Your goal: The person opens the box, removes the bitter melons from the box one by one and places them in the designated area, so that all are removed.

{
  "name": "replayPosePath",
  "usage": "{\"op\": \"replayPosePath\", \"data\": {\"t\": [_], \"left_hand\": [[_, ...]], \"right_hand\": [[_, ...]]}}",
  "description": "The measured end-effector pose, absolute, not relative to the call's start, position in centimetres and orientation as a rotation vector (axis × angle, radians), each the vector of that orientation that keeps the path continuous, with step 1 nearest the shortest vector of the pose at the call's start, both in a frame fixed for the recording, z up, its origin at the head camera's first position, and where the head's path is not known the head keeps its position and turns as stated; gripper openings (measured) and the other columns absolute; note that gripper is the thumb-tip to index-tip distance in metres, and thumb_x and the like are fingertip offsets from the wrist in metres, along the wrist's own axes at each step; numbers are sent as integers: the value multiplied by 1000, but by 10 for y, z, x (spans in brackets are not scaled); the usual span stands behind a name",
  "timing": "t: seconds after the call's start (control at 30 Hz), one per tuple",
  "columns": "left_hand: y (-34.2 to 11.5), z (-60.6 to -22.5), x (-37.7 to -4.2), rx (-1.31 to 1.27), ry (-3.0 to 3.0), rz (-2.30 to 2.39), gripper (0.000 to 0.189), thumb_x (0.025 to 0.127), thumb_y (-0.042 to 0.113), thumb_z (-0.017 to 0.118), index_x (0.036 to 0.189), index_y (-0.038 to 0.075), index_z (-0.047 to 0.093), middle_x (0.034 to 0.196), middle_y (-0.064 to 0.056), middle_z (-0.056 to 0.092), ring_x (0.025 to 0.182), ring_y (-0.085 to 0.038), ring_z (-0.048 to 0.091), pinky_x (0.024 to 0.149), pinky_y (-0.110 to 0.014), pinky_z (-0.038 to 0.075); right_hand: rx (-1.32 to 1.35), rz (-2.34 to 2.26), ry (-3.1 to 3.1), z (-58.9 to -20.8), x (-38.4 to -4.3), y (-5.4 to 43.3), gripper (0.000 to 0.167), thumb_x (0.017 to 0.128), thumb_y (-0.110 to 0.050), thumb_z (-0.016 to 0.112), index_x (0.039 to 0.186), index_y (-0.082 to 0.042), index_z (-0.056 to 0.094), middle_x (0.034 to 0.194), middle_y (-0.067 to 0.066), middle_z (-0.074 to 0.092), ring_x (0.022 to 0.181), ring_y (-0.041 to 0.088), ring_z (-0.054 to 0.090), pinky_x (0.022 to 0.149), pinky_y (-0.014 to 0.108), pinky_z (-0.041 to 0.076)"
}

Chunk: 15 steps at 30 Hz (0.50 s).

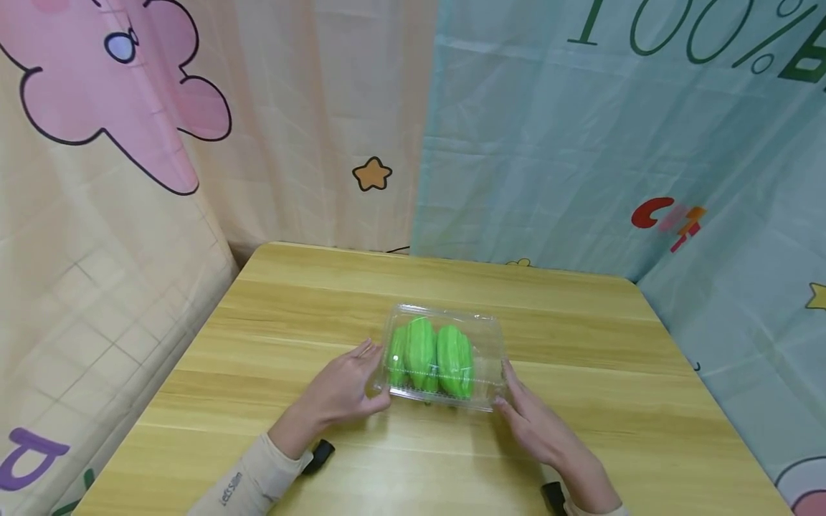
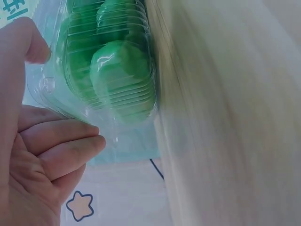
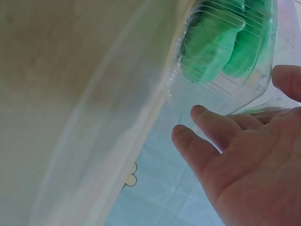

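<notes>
Left hand (image 1: 342, 387) and right hand (image 1: 540, 424) hold a clear box (image 1: 488, 351) by its two ends

Both hands are grasping: on each side, the edge of the box lies between thumb and fingers, and the fingers are rather straight, so the grip looks light. The box is near the middle of the surface (image 1: 613, 358), with several green pieces (image 1: 421, 356) inside, gathered toward its left. I cannot tell if its bottom rests fully.

In my judgement, the thin plastic may bend or crack if the hands press inward too strongly. If one hand lifts higher than the other, the pieces could slide; I cannot see whether the box is well closed, so it might open.

About writing: the blue curtain (image 1: 535, 158) bears "100%", then a green character (image 1: 808, 56) cut by the edge of the view. The left sleeve (image 1: 254, 469) carries small print, which seems to begin with "Let's"; the rest is not certain. I see no label on the box.
</notes>
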<state>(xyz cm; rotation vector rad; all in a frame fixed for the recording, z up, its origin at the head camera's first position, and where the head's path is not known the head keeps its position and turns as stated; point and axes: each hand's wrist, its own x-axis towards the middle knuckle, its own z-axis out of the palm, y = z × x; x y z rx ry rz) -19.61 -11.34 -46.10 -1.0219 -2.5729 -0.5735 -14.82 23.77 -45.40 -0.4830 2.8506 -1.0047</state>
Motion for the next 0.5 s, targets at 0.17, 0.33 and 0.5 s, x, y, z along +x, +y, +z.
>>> {"op": "replayPosePath", "data": {"t": [0.17, 0.33, 0.5], "left_hand": [[-115, -461, -197, -1059, -2550, -585, 70, 87, 31, 67, 137, -16, 51, 132, -28, 59, 125, -46, 54, 103, -49, 45], [-118, -460, -197, -1122, -2509, -542, 61, 88, 25, 67, 130, -18, 56, 125, -30, 62, 120, -46, 58, 96, -49, 51], [-120, -457, -199, -1180, -2507, -457, 55, 92, 24, 66, 126, -19, 58, 119, -31, 65, 119, -43, 60, 95, -47, 52]], "right_hand": [[-494, -993, 2852, -453, -147, 238, 70, 109, -24, 42, 160, -1, 1, 162, 21, 10, 146, 40, 22, 116, 57, 18], [-485, -992, 2852, -453, -146, 236, 70, 109, -25, 43, 160, -3, 0, 163, 20, 9, 146, 39, 22, 116, 57, 18], [-481, -987, 2857, -453, -145, 235, 71, 109, -25, 42, 161, -6, -3, 164, 19, 8, 146, 38, 21, 116, 56, 17]]}}
